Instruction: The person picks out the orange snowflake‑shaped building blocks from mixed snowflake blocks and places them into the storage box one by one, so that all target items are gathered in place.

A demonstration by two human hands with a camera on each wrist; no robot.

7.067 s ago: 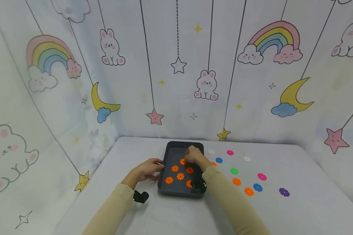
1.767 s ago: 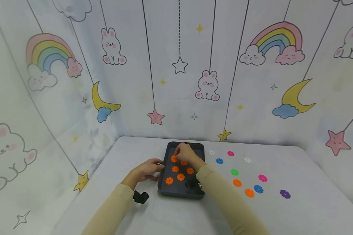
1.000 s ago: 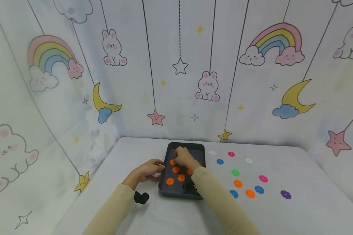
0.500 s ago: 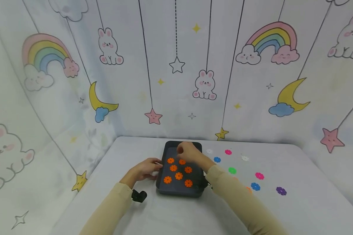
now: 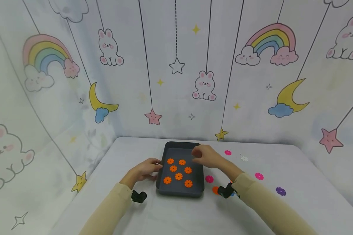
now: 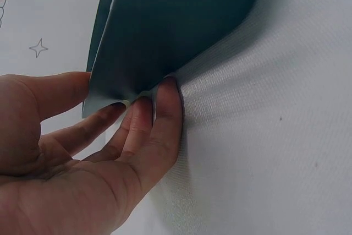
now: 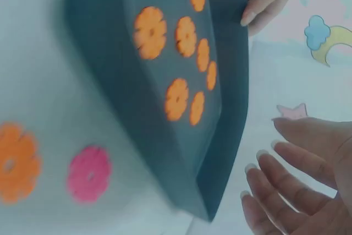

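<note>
Head view. Item: dark grey rectangular tray (image 5: 177, 189), standing on a table (image 5: 141, 215) spread with white cloth, short end toward the person, between the two hands. Contents: seven orange flower-shaped discs (image 5: 178, 176), notched at the edge, lying flat and apart on the tray floor in its middle and near portion; far end of the floor bare.

Left hand (image 5: 146, 169): at the tray's left side, thumb at the rim, fingers curled against the outer wall; grips the tray edge, as the left wrist view confirms.

Right hand (image 5: 207, 156): raised at the tray's right rim, toward the far end; right wrist view shows fingers relaxed, slightly bent and spread, thumb apart from them.

Loose pieces, right of the tray: one pink disc (image 5: 209, 179) just beside the wall; one orange disc (image 5: 215, 190) near it, partly covered by the right-hand black wrist camera (image 5: 224, 191); farther off, a far pink disc (image 5: 228, 152), a white disc (image 5: 244, 158), an outer pink disc (image 5: 259, 176) and a purple disc (image 5: 280, 191), the last farthest right.

Also: left-hand black wrist camera (image 5: 139, 196); cream sleeves (image 5: 109, 205) on both arms; white backdrop (image 5: 129, 81) printed with rainbows, rabbits, moons and stars.
</note>
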